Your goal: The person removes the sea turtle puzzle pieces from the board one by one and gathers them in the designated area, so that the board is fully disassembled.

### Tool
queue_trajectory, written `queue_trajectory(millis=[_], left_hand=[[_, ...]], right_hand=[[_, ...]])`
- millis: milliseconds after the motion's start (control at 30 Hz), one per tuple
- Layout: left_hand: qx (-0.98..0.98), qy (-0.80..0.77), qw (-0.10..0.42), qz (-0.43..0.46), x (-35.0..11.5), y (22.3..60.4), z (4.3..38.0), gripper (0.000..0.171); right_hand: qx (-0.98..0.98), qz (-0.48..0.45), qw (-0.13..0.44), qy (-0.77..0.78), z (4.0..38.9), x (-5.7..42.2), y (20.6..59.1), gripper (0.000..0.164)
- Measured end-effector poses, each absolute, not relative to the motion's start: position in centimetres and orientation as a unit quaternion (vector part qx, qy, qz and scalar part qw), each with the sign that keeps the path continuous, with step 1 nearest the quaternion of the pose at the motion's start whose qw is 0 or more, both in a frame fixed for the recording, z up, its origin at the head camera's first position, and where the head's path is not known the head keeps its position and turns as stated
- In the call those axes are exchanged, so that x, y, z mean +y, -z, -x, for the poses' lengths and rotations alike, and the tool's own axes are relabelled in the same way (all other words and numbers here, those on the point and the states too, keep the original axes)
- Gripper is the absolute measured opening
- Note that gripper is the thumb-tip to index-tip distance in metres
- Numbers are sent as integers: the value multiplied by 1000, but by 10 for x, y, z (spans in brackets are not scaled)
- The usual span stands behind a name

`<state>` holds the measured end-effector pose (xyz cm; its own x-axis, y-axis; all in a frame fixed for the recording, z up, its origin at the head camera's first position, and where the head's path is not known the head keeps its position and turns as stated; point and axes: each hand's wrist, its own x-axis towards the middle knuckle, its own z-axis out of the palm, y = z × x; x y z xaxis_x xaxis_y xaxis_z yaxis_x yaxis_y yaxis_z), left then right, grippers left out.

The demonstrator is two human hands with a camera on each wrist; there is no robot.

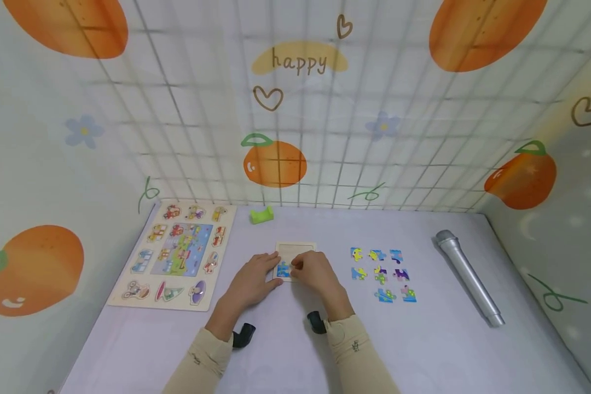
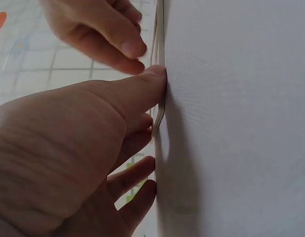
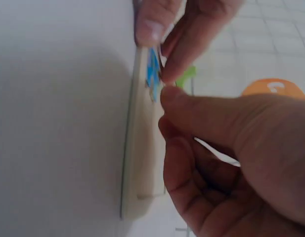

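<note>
A small wooden puzzle tray (image 1: 300, 245) lies on the table with blue puzzle pieces (image 1: 283, 271) in its near left corner. My left hand (image 1: 253, 280) rests along the tray's left side, its thumb at the near edge and its other fingers extended. In the left wrist view that thumb (image 2: 154, 71) presses against the tray's edge. My right hand (image 1: 316, 271) reaches over the tray from the right, thumb and forefinger pinched together at the edge of the pieces. The fingertips mostly hide the puzzle piece there; the remaining fingers (image 3: 179, 168) are curled.
Several loose puzzle pieces (image 1: 380, 274) lie in rows right of the tray. A silver microphone (image 1: 473, 279) lies farther right. On the left is a large wooden vehicle puzzle board (image 1: 118, 298). A green curved block (image 1: 261, 215) sits at the back, before the grid-covered wall (image 1: 325, 126).
</note>
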<state>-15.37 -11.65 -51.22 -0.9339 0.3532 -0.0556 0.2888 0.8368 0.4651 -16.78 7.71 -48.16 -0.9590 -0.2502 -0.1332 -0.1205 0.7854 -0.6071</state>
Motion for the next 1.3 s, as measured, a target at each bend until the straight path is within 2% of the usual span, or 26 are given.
queue_trajectory(millis=[233, 600, 1300], left_hand=[[958, -226, 57, -167, -114, 514, 154, 63], [960, -227, 49, -157, -116, 516, 151, 63], [958, -233, 46, -161, -113, 510, 153, 63]], right_hand=[[941, 80, 123, 305, 172, 67, 485, 20], [937, 75, 123, 318, 173, 62, 492, 17], [899, 41, 58, 432, 164, 69, 497, 5]])
